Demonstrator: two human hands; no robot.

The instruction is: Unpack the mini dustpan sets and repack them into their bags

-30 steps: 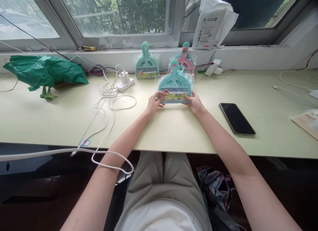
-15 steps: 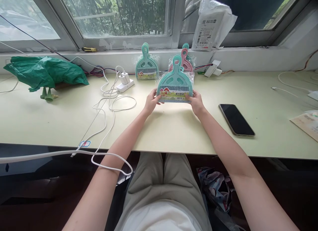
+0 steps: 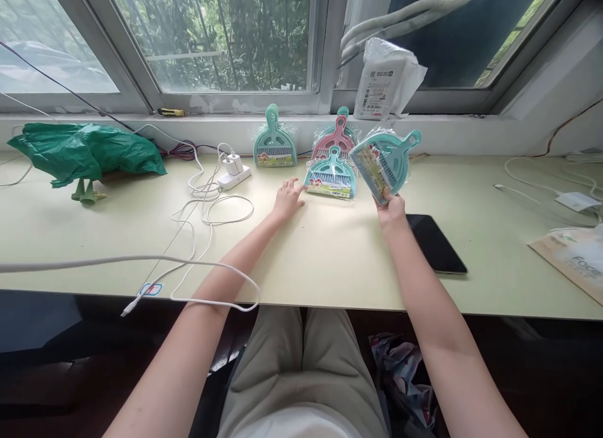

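Note:
My right hand (image 3: pixel 390 207) grips a teal mini dustpan-and-brush set in clear wrap (image 3: pixel 382 163), lifted off the desk and tilted to the right. My left hand (image 3: pixel 287 197) rests on the desk with fingers spread, its fingertips touching a second teal set (image 3: pixel 330 176) that lies flat. Behind that one a pink set (image 3: pixel 335 138) leans against the wall. Another teal set (image 3: pixel 274 142) stands upright further left under the window sill.
A dark phone (image 3: pixel 436 243) lies right of my right wrist. White cables and a charger strip (image 3: pixel 233 171) sprawl at left, with a green plastic bag (image 3: pixel 87 152) beyond. A white parcel (image 3: pixel 384 80) sits on the sill. Papers (image 3: pixel 572 259) lie far right.
Both hands held one teal set before. Now my right hand alone has lifted a set up and to the right, and my left hand has let go and rests by another set on the desk.

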